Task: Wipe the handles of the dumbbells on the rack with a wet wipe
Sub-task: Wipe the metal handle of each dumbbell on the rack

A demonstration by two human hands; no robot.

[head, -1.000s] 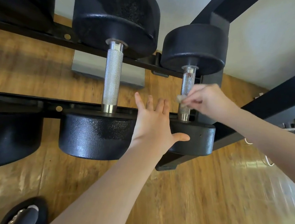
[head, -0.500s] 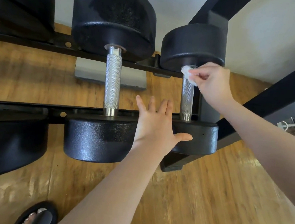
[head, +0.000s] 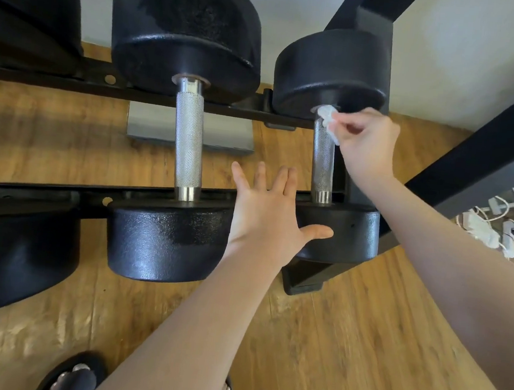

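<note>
Pinched wet wipe (head: 327, 120) — right hand (head: 366, 142)

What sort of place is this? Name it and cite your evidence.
Probably a gym or home workout room: black dumbbells sit on a metal rack, above wooden flooring, while the right hand wipes a handle.

A: The handles (head: 188, 145) are bright metal, knurled rough in the middle, smooth and polished at the ends.

B: And the heads (head: 164, 242)?

A: Black, pebbled coating with a slight gloss. The rack (head: 41, 82) is matt black metal.

B: The wipe (head: 327, 120)?

A: Thin white cloth, crumpled. The floor (head: 360, 344) is glossy wood.
</note>
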